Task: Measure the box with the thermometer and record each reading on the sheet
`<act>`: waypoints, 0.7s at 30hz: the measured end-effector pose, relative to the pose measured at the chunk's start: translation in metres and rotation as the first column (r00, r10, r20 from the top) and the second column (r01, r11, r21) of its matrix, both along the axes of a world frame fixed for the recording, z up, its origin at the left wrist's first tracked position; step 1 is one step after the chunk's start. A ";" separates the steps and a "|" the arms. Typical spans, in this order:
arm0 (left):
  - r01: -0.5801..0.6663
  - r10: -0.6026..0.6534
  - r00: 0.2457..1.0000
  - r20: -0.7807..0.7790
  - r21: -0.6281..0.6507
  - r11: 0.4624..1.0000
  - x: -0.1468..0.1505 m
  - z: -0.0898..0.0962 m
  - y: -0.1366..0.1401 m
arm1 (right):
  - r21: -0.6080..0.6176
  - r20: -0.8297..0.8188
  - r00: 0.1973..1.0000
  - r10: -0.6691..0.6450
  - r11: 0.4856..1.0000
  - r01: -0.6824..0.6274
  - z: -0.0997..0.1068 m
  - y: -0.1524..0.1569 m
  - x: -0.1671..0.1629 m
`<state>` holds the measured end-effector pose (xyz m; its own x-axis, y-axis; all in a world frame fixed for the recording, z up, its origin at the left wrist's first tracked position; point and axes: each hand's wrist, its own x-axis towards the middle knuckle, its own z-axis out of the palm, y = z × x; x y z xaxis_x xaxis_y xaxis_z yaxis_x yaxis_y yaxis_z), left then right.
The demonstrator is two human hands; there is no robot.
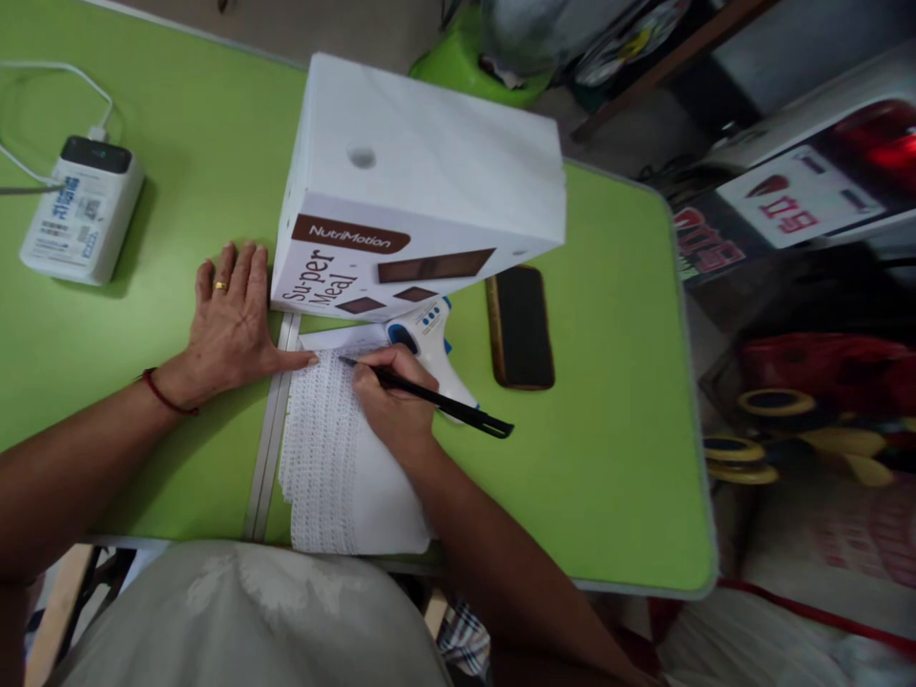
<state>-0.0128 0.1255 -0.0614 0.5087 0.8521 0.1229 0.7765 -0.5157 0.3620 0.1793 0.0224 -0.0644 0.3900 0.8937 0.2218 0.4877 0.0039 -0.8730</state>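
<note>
My right hand (397,401) is closed around a black pen (458,407), its tip on a white sheet of paper (386,487). Dense rows of small handwriting fill the left part of the paper, while the right part is blank. Lying flat on the green table (608,458), my left hand (233,320) has its fingers stretched out and its thumb on the paper's upper left edge. A white box (429,162) marked NutriMotion Super Meal stands just beyond the paper. Partly behind my right hand lies a white and blue handheld device (436,358), perhaps an infrared thermometer.
A dark phone (521,326) in a brown case lies right of the box. At the far left a white power bank (84,212) has cables attached. Beyond the table stand a green bin (465,62) and, at right, printed cartons (801,196).
</note>
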 end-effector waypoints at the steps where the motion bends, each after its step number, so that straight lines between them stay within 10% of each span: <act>1: 0.002 -0.002 1.000 0.003 0.001 1.000 0.000 0.000 0.000 | 0.001 -0.003 1.000 0.000 1.000 0.000 0.000 0.000 0.000; 21: -0.006 0.006 1.000 -0.007 -0.006 1.000 0.001 0.001 0.000 | 0.043 -0.035 0.997 0.073 0.997 -0.071 -0.001 -0.002 0.000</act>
